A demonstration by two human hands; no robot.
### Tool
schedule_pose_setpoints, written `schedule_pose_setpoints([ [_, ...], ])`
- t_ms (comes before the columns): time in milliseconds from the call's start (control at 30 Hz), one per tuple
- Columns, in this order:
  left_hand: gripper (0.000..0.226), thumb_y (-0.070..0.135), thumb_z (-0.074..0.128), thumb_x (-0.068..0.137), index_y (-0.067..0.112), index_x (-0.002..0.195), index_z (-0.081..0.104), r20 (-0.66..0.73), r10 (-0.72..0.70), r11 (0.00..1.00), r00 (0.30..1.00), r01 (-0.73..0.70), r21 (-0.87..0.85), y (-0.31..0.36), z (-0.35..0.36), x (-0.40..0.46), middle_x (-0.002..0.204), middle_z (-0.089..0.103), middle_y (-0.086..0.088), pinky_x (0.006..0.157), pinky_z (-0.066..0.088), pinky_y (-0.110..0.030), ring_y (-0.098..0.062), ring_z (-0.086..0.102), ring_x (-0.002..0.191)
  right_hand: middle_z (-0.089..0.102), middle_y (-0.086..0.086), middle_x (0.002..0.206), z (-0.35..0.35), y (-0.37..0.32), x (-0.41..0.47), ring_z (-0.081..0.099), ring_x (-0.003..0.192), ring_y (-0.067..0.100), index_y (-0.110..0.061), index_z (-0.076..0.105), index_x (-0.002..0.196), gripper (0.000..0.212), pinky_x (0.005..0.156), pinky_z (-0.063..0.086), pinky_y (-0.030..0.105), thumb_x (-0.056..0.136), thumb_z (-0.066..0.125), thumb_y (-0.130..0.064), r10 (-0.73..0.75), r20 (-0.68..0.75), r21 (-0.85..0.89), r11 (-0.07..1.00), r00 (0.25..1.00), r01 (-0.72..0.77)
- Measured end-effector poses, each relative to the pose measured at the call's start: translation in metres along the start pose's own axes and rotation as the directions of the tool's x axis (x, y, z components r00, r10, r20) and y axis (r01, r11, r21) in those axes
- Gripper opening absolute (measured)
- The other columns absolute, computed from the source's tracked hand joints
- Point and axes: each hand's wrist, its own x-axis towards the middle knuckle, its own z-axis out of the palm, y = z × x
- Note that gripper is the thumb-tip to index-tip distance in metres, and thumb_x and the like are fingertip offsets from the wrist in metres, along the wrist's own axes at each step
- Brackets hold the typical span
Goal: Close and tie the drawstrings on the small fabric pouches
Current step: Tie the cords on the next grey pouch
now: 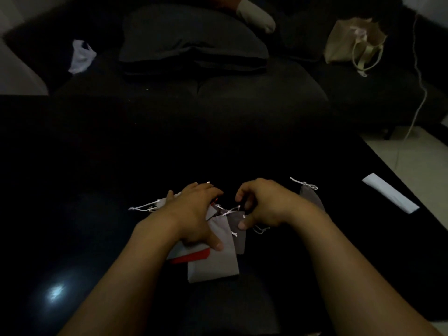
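Several small fabric pouches lie in a pile on the black table (97, 178). A light grey pouch (218, 260) lies frontmost, with a red pouch (191, 257) poking out beneath it and a darker grey pouch (238, 235) to its right. My left hand (194, 214) rests on the pile, its thumb pressing the light grey pouch. My right hand (261, 204) has curled fingers that pinch the white drawstring (230, 210) at the pouch mouths. Another grey pouch (311, 196) with a knotted string lies just beyond my right wrist. White strings (143, 207) of a pouch stick out left of my left hand.
A white paper strip (390, 196) lies near the table's right edge. Behind the table stands a dark sofa with a cushion (191, 35), a beige tote bag (354, 42) and a white plastic bag (81, 57). A white cable (420, 93) hangs at right.
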Motion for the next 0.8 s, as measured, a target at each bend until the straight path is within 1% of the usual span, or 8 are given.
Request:
schedule_pose_setpoints([
  [100, 0.114, 0.053, 0.088, 0.056, 0.034, 0.15, 0.026, -0.048, -0.034, 0.999, 0.998, 0.032, -0.04, -0.005, -0.002, -0.001, 0.157, 0.029, 0.011, 0.117, 0.023, -0.053, -0.016, 0.026, 0.146, 0.07, -0.003, 0.08, 0.003, 0.001, 0.004, 0.068, 0.073, 0.009, -0.02, 0.066, 0.106, 0.043, 0.064, 0.053, 0.022, 0.069, 0.087, -0.01, 0.012, -0.017, 0.112, 0.994, 1.0, -0.01],
  [267, 0.101, 0.041, 0.09, 0.061, 0.03, 0.146, 0.036, -0.101, -0.091, 0.991, 0.991, 0.08, -0.105, -0.016, -0.006, -0.005, 0.148, 0.044, 0.006, 0.113, 0.032, -0.051, -0.02, 0.04, 0.139, 0.071, -0.005, 0.067, -0.004, 0.007, 0.009, 0.063, 0.06, -0.003, -0.018, 0.077, 0.08, 0.014, 0.06, 0.047, 0.01, 0.072, 0.084, -0.008, -0.02, -0.26, 0.16, 0.985, 0.965, 0.064],
  [400, 0.101, 0.037, 0.089, 0.065, 0.027, 0.148, 0.034, -0.094, -0.121, 0.979, 0.988, 0.104, -0.173, -0.018, -0.011, -0.005, 0.15, 0.043, 0.004, 0.113, 0.033, -0.049, -0.023, 0.041, 0.138, 0.072, 0.001, 0.069, -0.009, 0.008, 0.007, 0.062, 0.057, -0.001, -0.012, 0.078, 0.08, 0.001, 0.056, 0.049, 0.011, 0.08, 0.078, -0.014, -0.026, -0.301, 0.326, 0.937, 0.953, 0.129],
  [600, 0.1, 0.05, 0.085, 0.063, 0.03, 0.147, 0.034, -0.126, -0.157, 0.984, 0.98, 0.144, -0.103, -0.021, -0.014, -0.004, 0.149, 0.04, 0.007, 0.115, 0.028, -0.054, -0.021, 0.035, 0.14, 0.074, 0.011, 0.094, -0.027, -0.003, -0.006, 0.072, 0.086, 0.021, -0.002, 0.067, 0.098, 0.02, 0.07, 0.059, 0.028, 0.098, 0.056, -0.019, 0.123, -0.322, 0.798, 0.568, 0.939, 0.2],
  [667, 0.1, 0.066, 0.08, 0.055, 0.033, 0.141, 0.042, -0.246, -0.123, 0.953, 0.961, 0.045, -0.298, -0.017, -0.018, -0.004, 0.14, 0.046, 0.011, 0.111, 0.036, -0.051, -0.016, 0.043, 0.133, 0.074, 0.011, 0.095, -0.031, -0.011, -0.012, 0.071, 0.086, 0.021, -0.006, 0.066, 0.098, 0.019, 0.072, 0.059, 0.032, 0.099, 0.053, -0.019, 0.111, -0.33, 0.847, 0.473, 0.937, 0.242],
  [700, 0.099, 0.071, 0.078, 0.051, 0.032, 0.137, 0.048, -0.293, -0.129, 0.854, 0.947, -0.044, -0.518, -0.014, -0.022, -0.005, 0.133, 0.053, 0.011, 0.105, 0.045, -0.043, -0.011, 0.052, 0.124, 0.074, 0.011, 0.096, -0.032, -0.015, -0.014, 0.071, 0.085, 0.02, -0.007, 0.066, 0.097, 0.018, 0.073, 0.06, 0.033, 0.099, 0.052, -0.019, 0.102, -0.338, 0.867, 0.421, 0.936, 0.268],
  [733, 0.095, 0.071, 0.078, 0.051, 0.029, 0.133, 0.053, -0.309, -0.142, 0.677, 0.941, -0.135, -0.724, -0.006, -0.028, -0.008, 0.127, 0.06, 0.011, 0.095, 0.052, -0.032, -0.007, 0.06, 0.114, 0.075, 0.01, 0.096, -0.034, -0.02, -0.017, 0.072, 0.084, 0.018, -0.008, 0.066, 0.097, 0.018, 0.073, 0.06, 0.033, 0.099, 0.051, -0.018, 0.096, -0.338, 0.89, 0.357, 0.936, 0.285],
  [800, 0.072, 0.056, 0.075, 0.061, 0.02, 0.122, 0.063, -0.27, -0.104, 0.31, 0.957, -0.227, -0.923, 0.01, -0.037, -0.013, 0.111, 0.071, 0.004, 0.074, 0.055, -0.017, -0.004, 0.07, 0.094, 0.076, 0.009, 0.094, -0.036, -0.027, -0.02, 0.074, 0.082, 0.017, -0.008, 0.065, 0.097, 0.017, 0.068, 0.061, 0.031, 0.099, 0.051, -0.018, 0.091, -0.338, 0.924, 0.224, 0.937, 0.312],
])
